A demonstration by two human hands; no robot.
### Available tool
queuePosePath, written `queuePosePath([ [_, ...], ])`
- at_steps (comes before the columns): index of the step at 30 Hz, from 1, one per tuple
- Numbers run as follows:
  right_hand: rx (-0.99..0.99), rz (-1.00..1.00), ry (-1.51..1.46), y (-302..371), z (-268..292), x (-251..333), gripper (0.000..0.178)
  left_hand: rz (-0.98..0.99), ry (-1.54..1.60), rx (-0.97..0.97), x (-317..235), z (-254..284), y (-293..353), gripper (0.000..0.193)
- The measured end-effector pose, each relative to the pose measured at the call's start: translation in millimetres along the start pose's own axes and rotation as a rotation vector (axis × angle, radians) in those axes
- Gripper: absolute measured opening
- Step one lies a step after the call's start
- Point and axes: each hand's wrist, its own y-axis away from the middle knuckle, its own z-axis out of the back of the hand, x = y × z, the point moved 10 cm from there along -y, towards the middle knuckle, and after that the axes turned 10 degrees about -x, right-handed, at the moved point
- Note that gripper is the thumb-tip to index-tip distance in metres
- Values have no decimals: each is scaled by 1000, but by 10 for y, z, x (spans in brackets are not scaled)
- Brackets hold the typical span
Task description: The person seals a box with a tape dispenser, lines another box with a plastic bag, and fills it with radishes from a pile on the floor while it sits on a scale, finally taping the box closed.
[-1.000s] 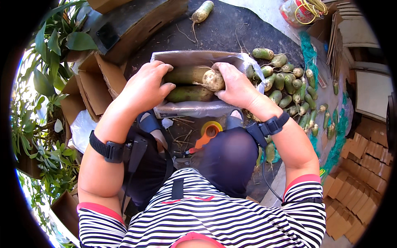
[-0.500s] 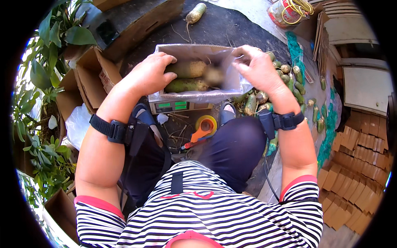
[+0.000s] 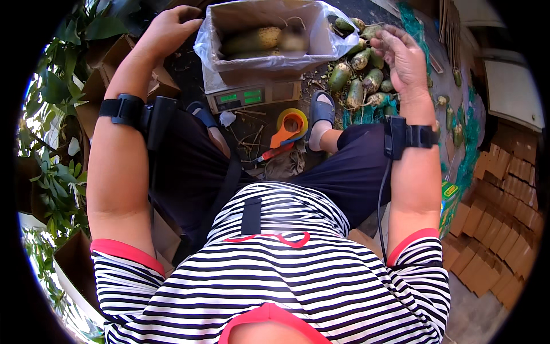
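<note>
A cardboard box lined with clear plastic stands on a weighing scale with a lit green display. Inside it lie several green radishes, one end blurred. Just off the box's left side is my left hand, its fingers stretched toward the rim and holding nothing. My right hand is raised to the right of the box, over a heap of green radishes. Its fingers are loosely bent and apart, with nothing visible in them. The plastic liner hangs over the box's rim.
Between my feet lies an orange tape dispenser with yellow tape. Green netting runs along the right, beside stacked flat cardboard. Open cardboard boxes and leafy plants stand at the left.
Both hands have come off the box's rim and spread outward, left and right. The view has shifted, so the box sits higher in the picture.
</note>
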Motion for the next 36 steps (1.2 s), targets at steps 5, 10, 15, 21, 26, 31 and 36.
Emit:
queuePosePath([
  [5, -199, -260, -176, -158, 456, -362, 10, 295, -98, 36, 459, 234, 155, 43],
  [10, -191, -277, -141, -391, 667, -644, 17, 391, -72, -71, 756, 457, 281, 42],
  [15, -264, -332, 167, -416, 509, -848, 13, 600, 94, -103, 914, 316, 370, 50],
  [21, -74, -671, -81, -234, -235, -1129, 95, 1201, 537, -203, 855, -577, 749, 77],
  [26, 163, -638, 111, -269, -458, -1238, 78, 1400, 902, -22, 654, -1086, 920, 56],
  [31, 80, -549, 44, -436, -415, -948, 16, 1259, 997, -81, 518, -747, 659, 19],
  [36, 276, -521, -206, -325, -566, -489, 24, 678, 1101, -132, -26, -285, 347, 15],
])
